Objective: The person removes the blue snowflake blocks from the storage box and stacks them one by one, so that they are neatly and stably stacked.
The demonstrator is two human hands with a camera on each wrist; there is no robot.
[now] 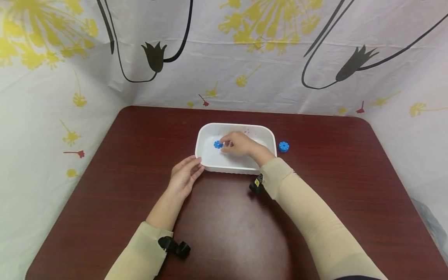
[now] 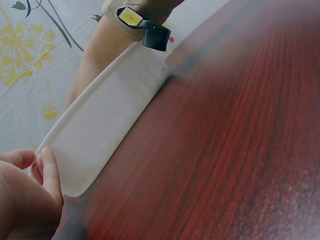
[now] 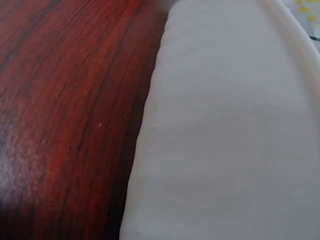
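A shallow white plastic tray stands on the table. At its near left corner my left hand holds the rim; in the left wrist view the fingers lie along the corner's outside. My right hand reaches into the tray from the right, thumb and forefinger pinching the edge of a blue notched plastic disc. The right wrist view is filled by the tray's outer wall, so the right fingers are hidden there. Just right of the tray sit more blue notched discs, apparently stacked.
The dark red wood-grain table has rounded far corners. A white cloth with yellow and grey flower prints hangs behind it. Black wrist cameras sit on both sleeves, the right one close to the tray's near wall.
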